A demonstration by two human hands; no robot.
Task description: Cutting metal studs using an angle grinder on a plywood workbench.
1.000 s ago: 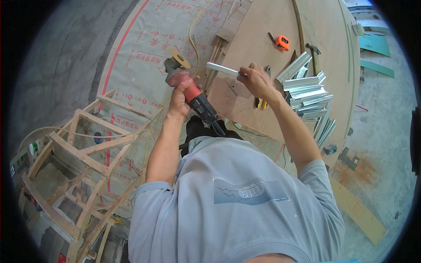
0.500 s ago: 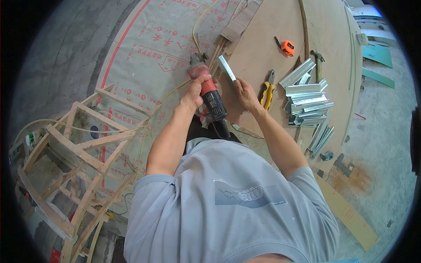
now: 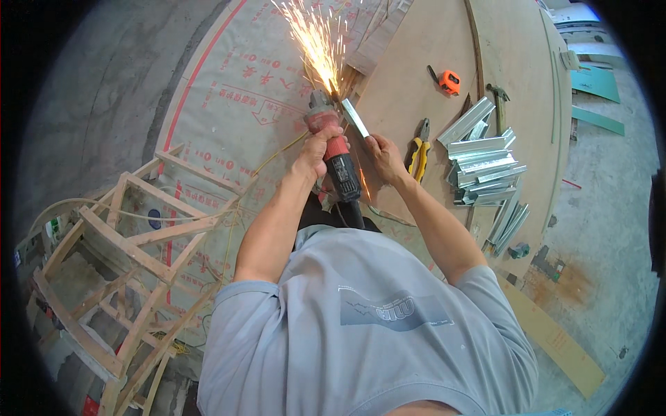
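Note:
My left hand is wrapped round the red and black body of an angle grinder. The grinder's head meets the far end of a short galvanized metal channel, and bright sparks spray away from there toward the top of the view. My right hand grips the near end of that channel, fingers closed on it. Beside the right hand lie yellow-handled pliers on the wooden board. The grinder's disc is hard to make out behind the sparks.
Several cut metal channels are heaped on the plywood board at right, near a hammer and an orange tape measure. A wooden frame stands at left. A yellow cord crosses the printed floor sheet.
Sparks now fly from the grinder's head, where none showed before. The grinder has shifted slightly right, closing against the channel's end.

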